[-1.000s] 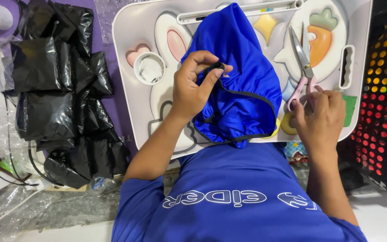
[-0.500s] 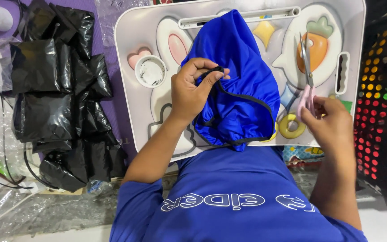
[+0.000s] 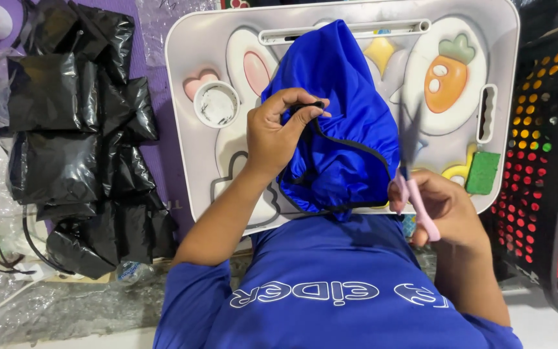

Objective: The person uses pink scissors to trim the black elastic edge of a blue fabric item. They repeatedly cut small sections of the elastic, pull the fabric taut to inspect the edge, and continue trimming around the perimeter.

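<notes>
A blue hooded garment [image 3: 330,284] with white lettering lies in front of me, its hood [image 3: 340,123] spread over a white lap tray [image 3: 188,129] printed with a rabbit and a carrot. My left hand [image 3: 279,136] pinches the hood's black edging cord [image 3: 311,106] near the hood opening. My right hand [image 3: 444,207] holds pink-handled scissors [image 3: 414,194], blades pointing up beside the hood's right edge, blurred by motion.
Folded black plastic bags [image 3: 79,148] lie in a heap at the left on purple cloth. A small round white cup recess [image 3: 216,103] sits in the tray. A black perforated basket [image 3: 544,155] stands at the right. Clear plastic wrap [image 3: 27,310] covers the near left floor.
My right hand has moved the scissors left and lower, toward the hood's right edge. My left hand keeps pinching the black cord in the same place.
</notes>
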